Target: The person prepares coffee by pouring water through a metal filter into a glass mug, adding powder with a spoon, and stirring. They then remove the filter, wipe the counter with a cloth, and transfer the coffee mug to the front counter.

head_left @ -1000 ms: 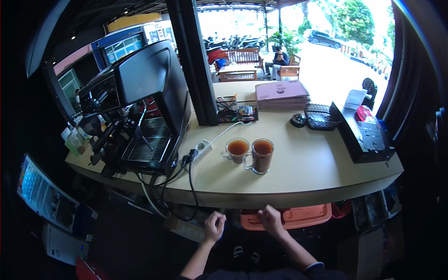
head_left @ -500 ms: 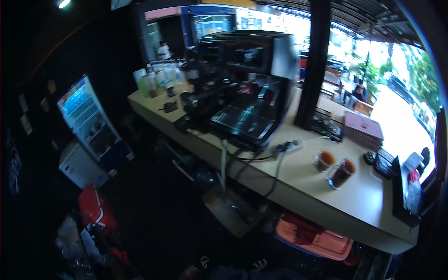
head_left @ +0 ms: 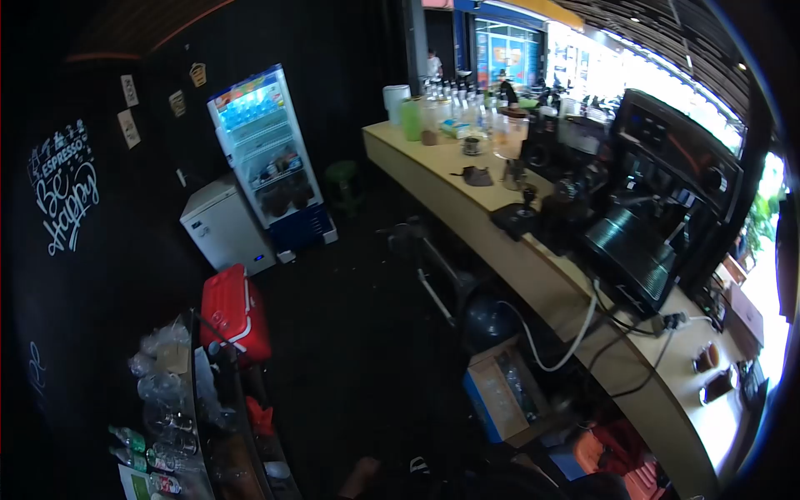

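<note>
At the bottom edge, my left hand (head_left: 360, 477) shows as a dim patch beside my dark clothing, its fingers lost in shadow. Further right, a faint part of what looks like my right hand (head_left: 532, 468) shows low down, near an open cardboard box (head_left: 481, 406) of clear items; its fingers cannot be made out. Neither hand visibly touches anything. On the counter (head_left: 467, 218) to the right stand a black espresso machine (head_left: 667, 183) and two glass mugs of brown drink, one mug (head_left: 707, 358) behind the other mug (head_left: 718, 386).
Dark floor runs ahead toward a lit drinks fridge (head_left: 265, 150) and a white chest freezer (head_left: 223, 223). A red cooler box (head_left: 233, 315) and a shelf with plastic bottles (head_left: 171, 458) line the left. Beneath the counter are a dark round object (head_left: 492, 321) and an orange container (head_left: 590, 454).
My view has swung left, so the counter, espresso machine and mugs shift right in the picture. More of the left wall and bottle shelf shows. No object is visibly handled.
</note>
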Action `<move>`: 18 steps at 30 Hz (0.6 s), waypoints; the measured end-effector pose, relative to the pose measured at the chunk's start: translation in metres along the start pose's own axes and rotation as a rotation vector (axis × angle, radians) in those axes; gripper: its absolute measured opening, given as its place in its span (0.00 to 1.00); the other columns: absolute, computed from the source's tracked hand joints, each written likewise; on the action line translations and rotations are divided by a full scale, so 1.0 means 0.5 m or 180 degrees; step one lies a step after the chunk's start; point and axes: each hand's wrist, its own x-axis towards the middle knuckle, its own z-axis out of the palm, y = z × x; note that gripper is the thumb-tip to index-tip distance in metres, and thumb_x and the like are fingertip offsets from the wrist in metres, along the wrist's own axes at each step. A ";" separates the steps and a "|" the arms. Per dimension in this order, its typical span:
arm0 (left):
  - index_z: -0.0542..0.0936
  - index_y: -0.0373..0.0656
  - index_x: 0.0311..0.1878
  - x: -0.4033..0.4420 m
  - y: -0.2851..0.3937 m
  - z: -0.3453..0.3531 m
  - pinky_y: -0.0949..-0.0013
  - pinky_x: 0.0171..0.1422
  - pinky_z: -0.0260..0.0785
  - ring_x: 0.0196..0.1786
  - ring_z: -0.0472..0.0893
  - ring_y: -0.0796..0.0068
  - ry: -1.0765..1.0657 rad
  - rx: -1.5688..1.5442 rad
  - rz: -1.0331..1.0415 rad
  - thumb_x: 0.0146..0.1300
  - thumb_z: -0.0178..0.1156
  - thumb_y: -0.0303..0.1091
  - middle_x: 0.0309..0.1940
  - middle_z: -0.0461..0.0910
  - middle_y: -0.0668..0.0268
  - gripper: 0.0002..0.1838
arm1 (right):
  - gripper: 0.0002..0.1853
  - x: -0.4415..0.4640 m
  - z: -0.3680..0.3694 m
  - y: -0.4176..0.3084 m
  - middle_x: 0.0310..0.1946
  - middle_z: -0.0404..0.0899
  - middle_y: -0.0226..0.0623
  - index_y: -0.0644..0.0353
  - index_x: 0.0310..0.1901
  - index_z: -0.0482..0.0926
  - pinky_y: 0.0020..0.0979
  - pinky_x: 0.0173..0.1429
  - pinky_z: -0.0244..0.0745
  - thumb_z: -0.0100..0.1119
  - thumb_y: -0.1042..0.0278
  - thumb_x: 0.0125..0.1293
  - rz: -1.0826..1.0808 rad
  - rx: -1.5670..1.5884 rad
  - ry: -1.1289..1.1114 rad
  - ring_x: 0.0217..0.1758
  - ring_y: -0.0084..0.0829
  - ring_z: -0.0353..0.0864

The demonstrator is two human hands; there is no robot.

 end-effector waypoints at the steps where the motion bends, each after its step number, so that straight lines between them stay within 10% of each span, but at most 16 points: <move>1: 0.81 0.38 0.39 0.007 -0.005 -0.013 0.62 0.45 0.73 0.36 0.80 0.71 0.0034 -0.0038 -0.0047 0.63 0.59 0.38 0.30 0.81 0.64 0.12 | 0.20 0.024 0.008 -0.026 0.34 0.82 0.52 0.63 0.34 0.83 0.44 0.47 0.76 0.59 0.50 0.61 -0.0048 -0.0042 -0.0050 0.41 0.50 0.82; 3: 0.80 0.38 0.38 0.034 0.038 -0.044 0.65 0.42 0.72 0.33 0.79 0.73 0.0917 -0.1190 -0.1337 0.64 0.60 0.40 0.30 0.81 0.65 0.13 | 0.20 0.056 -0.003 -0.083 0.34 0.82 0.52 0.63 0.34 0.83 0.44 0.48 0.76 0.59 0.50 0.61 -0.0038 -0.0110 -0.0170 0.41 0.50 0.82; 10: 0.79 0.38 0.36 0.137 0.066 -0.147 0.65 0.40 0.73 0.30 0.79 0.73 0.0473 -0.1442 -0.1674 0.63 0.61 0.39 0.28 0.80 0.65 0.13 | 0.21 0.240 -0.044 -0.209 0.35 0.82 0.51 0.63 0.35 0.83 0.44 0.48 0.76 0.60 0.49 0.60 0.0038 -0.0374 -0.0530 0.40 0.49 0.82; 12: 0.81 0.40 0.48 0.160 0.179 -0.200 0.64 0.46 0.74 0.38 0.81 0.70 0.0604 -0.0172 -0.3037 0.67 0.57 0.44 0.38 0.83 0.65 0.17 | 0.21 0.299 -0.069 -0.246 0.35 0.83 0.51 0.63 0.35 0.83 0.44 0.48 0.76 0.60 0.49 0.60 0.0043 -0.0407 -0.0568 0.40 0.49 0.83; 18: 0.83 0.37 0.39 0.346 0.112 -0.313 0.63 0.38 0.72 0.28 0.79 0.73 0.0223 -0.1858 -0.1800 0.65 0.59 0.41 0.24 0.80 0.66 0.15 | 0.22 0.528 -0.124 -0.367 0.32 0.84 0.48 0.62 0.32 0.85 0.41 0.48 0.77 0.66 0.47 0.55 -0.1076 -0.1521 -0.0164 0.39 0.43 0.84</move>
